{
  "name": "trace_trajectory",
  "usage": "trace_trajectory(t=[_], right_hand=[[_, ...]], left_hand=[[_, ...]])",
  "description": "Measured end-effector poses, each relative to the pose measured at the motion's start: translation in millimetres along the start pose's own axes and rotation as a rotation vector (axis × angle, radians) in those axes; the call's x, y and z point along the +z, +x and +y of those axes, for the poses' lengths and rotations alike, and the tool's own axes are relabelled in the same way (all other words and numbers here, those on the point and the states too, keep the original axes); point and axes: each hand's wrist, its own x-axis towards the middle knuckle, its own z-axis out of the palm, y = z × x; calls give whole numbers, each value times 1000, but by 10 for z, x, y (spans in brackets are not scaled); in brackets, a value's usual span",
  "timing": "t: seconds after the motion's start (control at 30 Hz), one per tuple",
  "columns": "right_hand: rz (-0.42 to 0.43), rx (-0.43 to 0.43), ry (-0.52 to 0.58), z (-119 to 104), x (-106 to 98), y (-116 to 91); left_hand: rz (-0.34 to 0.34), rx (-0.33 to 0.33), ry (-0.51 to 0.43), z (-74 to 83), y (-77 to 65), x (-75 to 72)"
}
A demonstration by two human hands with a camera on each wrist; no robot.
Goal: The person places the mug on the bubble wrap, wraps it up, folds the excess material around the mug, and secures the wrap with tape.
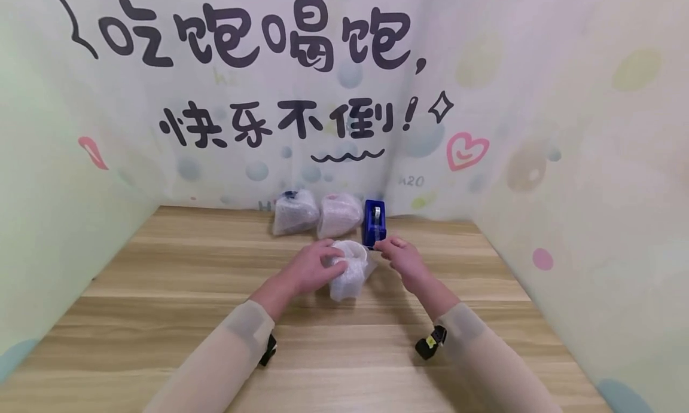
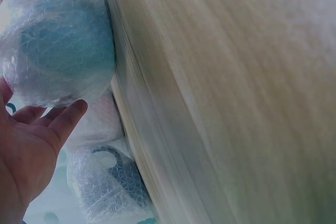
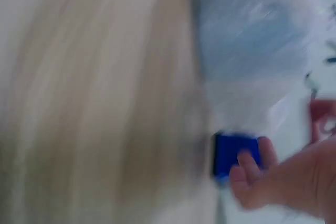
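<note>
A light-blue cup in bubble wrap (image 1: 348, 278) stands on the table, its pale round rim showing at the top. My left hand (image 1: 314, 266) grips it from the left, thumb on the near side and fingers by the rim. The left wrist view shows the wrapped cup (image 2: 65, 45) close up, with fingertips against it. To its right, my right hand (image 1: 405, 260) pinches what looks like a thin strip of clear tape (image 1: 370, 247) at the front of a blue tape dispenser (image 1: 375, 222). The right wrist view is blurred there; the strip itself cannot be made out.
Behind the cup stand two more bubble-wrapped items: one with a dark blue handle (image 1: 296, 214), likely a mug, and a pinkish one (image 1: 340, 214). A printed cloth wall (image 1: 258, 186) rises at the table's back edge. The wooden table (image 1: 334, 365) extends toward me.
</note>
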Motion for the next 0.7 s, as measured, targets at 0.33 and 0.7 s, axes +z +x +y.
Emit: trace_trajectory(t=[0.33,0.7], right_hand=[[-74,215,-232,-12,-87,-206],[-41,202,-529,129,29,-38]], left_hand=[[1,9,1,5,-8,-28],[4,13,0,-3,-16,-20]])
